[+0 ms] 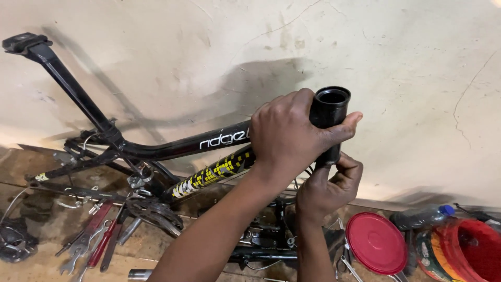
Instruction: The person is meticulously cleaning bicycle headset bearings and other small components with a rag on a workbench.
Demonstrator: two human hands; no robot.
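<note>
Right, I'm watching the head cam: bare bike frame (172, 149) leaning against a cream wall (407, 62), no wheels, fork or bars on it. My left hand (289, 138) is closed round the head tube (329, 122), thumb hooked over the far side. Right hand (326, 190) sits just below, fingers curled at the tube's bottom end; can't tell if they pinch anything, too hidden. Progress, as I judge it: frame looks stripped, tube top is open and empty, crank (154, 214) is on the frame. So head-tube work is in hand, far from finished. Tube stands near upright, open mouth facing up, tilted a bit twd the wall. Frame's long axis runs left-right, seat post (62, 78) rising to upper left. Wrenches & red-handled pliers (96, 237) lie on the floor at left; red lid (377, 243) and red bucket (469, 250) at right.
</note>
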